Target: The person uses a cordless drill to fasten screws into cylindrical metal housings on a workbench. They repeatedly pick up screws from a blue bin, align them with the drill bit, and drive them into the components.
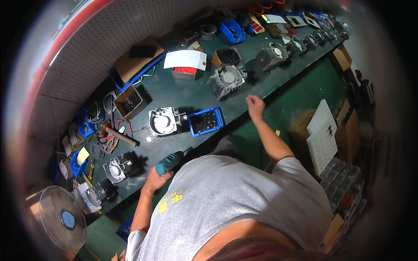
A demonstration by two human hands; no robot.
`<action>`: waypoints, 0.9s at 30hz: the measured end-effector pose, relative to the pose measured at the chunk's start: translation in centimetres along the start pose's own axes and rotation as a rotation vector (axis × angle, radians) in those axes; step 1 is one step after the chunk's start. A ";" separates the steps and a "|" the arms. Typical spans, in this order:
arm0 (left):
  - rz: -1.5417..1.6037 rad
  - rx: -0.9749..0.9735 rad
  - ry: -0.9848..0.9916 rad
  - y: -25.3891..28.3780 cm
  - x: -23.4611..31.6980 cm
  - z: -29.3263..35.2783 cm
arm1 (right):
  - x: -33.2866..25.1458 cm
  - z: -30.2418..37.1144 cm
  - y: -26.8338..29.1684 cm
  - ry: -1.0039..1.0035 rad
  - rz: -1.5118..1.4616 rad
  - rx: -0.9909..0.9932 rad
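My left hand (pixel 154 180) is wrapped round the grip of a teal and black cordless drill (pixel 169 163). The drill's bit points to the right along the near edge of the workbench. Off to the right, my right hand (pixel 256 107) is raised beyond the bench edge with its fingers curled together. Whatever it may hold is too small to make out. Between the hands, a silver metal housing (pixel 162 122) with a round bore rests on the bench. Beside it stands a blue bin (pixel 221 116) of small dark parts. Another finned housing (pixel 227 78) sits farther back, nearest my right hand.
More housings (pixel 275 53) line the bench to the far right, and others (pixel 115 168) stand at left. A hammer (pixel 124 135) and pliers lie left of the middle housing. Cardboard boxes (pixel 129 102) hold small parts. A fan (pixel 63 217) stands at lower left; white foam sheets (pixel 322 148) lean at right.
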State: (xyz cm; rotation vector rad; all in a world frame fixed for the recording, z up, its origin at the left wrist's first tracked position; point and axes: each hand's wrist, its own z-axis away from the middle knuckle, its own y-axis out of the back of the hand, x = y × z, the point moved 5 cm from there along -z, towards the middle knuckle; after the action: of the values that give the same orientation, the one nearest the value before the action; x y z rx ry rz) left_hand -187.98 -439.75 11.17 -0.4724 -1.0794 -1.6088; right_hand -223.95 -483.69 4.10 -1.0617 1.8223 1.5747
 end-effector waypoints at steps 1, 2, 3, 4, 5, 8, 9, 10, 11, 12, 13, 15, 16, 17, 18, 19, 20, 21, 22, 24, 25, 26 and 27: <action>-0.020 0.003 0.021 -0.2 0.1 -0.2 | -0.1 -2.9 0.2 0.040 -0.016 0.014; -0.032 0.021 0.033 -0.4 0.3 -0.5 | -0.1 -5.9 0.1 0.080 -0.036 0.024; -0.043 0.038 0.048 -0.6 0.7 -0.6 | -0.3 -9.1 -0.4 0.168 -0.029 0.003; -0.056 0.056 0.067 -1.0 1.3 -0.7 | -0.5 -12.1 -1.1 0.254 -0.027 -0.021; -0.040 0.095 0.069 -1.3 2.7 -0.7 | -0.4 -14.7 -2.1 0.277 -0.005 -0.082; -0.120 0.106 0.167 -2.2 7.4 -0.1 | -1.2 -21.3 -6.0 0.355 0.104 -0.289; -0.112 0.105 0.249 -2.6 9.2 0.4 | -1.3 -22.7 -7.7 0.385 0.156 -0.373; -0.097 0.108 0.268 -2.9 10.2 0.6 | -1.6 -24.0 -9.4 0.453 0.231 -0.447; -0.088 0.108 0.289 -3.2 11.1 0.9 | -1.4 -24.9 -11.0 0.518 0.300 -0.519; -0.078 0.111 0.310 -3.7 12.5 1.2 | -1.1 -25.5 -12.5 0.589 0.367 -0.591; -0.035 0.118 0.307 -4.2 14.0 1.1 | -0.6 -26.3 -13.5 0.613 0.416 -0.611; 0.050 0.120 0.365 -5.7 15.2 1.4 | -1.1 -27.0 -15.8 0.698 0.530 -0.664; 0.077 0.084 0.403 -6.3 15.8 1.6 | -0.9 -27.0 -16.6 0.646 0.574 -0.738; 0.101 0.093 0.406 -6.7 16.8 1.3 | -1.0 -27.7 -17.0 0.597 0.629 -0.798; 0.124 0.103 0.409 -7.1 17.8 1.2 | -0.9 -27.9 -17.4 0.547 0.685 -0.856; 0.147 0.112 0.411 -7.4 18.9 1.2 | -0.8 -27.9 -17.6 0.510 0.653 -0.859; 0.167 0.158 0.408 -7.5 20.3 1.0 | -0.4 -28.1 -17.5 0.484 0.625 -0.858; 0.191 0.205 0.399 -7.6 21.7 0.7 | 0.1 -28.5 -17.5 0.461 0.604 -0.853; 0.213 0.250 0.389 -7.6 22.3 0.5 | 0.6 -28.7 -17.6 0.436 0.582 -0.846; 0.266 0.322 0.353 -8.1 22.3 0.3 | 0.3 -29.1 -17.2 0.413 0.481 -0.782; 0.289 0.355 0.332 -8.2 22.1 0.2 | 0.2 -29.1 -16.9 0.397 0.430 -0.747; 0.304 0.371 0.337 -8.2 22.3 0.1 | 0.4 -29.3 -16.8 0.379 0.319 -0.714; 0.317 0.382 0.331 -7.8 22.6 -0.3 | 1.1 -29.8 -16.7 0.358 0.212 -0.669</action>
State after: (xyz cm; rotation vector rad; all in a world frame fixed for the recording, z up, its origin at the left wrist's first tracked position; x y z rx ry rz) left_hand -202.57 -452.55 25.09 -0.1067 -0.9717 -1.1199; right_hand -207.59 -513.37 -0.43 -1.5624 1.6928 2.3411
